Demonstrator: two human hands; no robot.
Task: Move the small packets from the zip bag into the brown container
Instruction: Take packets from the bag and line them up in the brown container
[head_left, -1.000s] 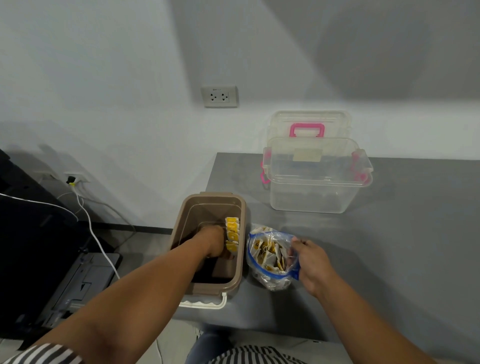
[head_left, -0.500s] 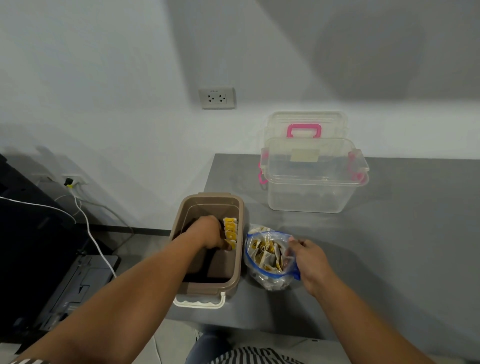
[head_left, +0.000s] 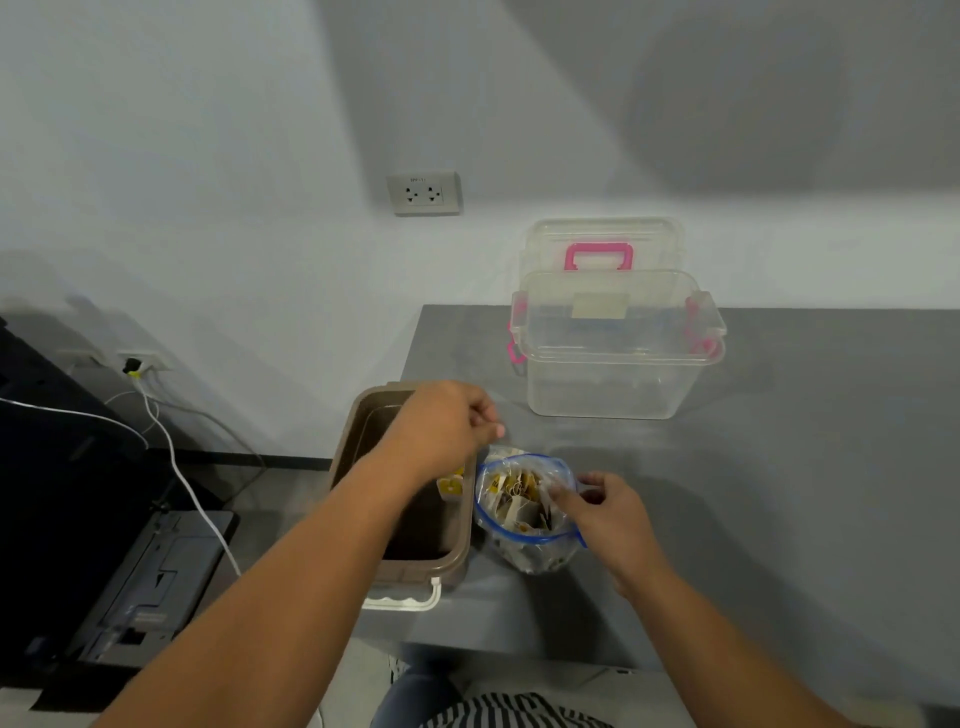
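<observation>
My right hand (head_left: 613, 512) pinches the right side of the zip bag (head_left: 524, 552) at its blue rim, holding the mouth wide. My left hand (head_left: 441, 426) hovers over the brown container (head_left: 415, 569), fingers loosely curled around nothing I can see. The container sits at the worktop's (head_left: 779, 493) front left corner, the bag touching its right wall. Small packets (head_left: 511, 491) fill the bag; a few yellow ones (head_left: 449, 486) stand inside the container. A clear box (head_left: 613, 374) sits by the back edge.
</observation>
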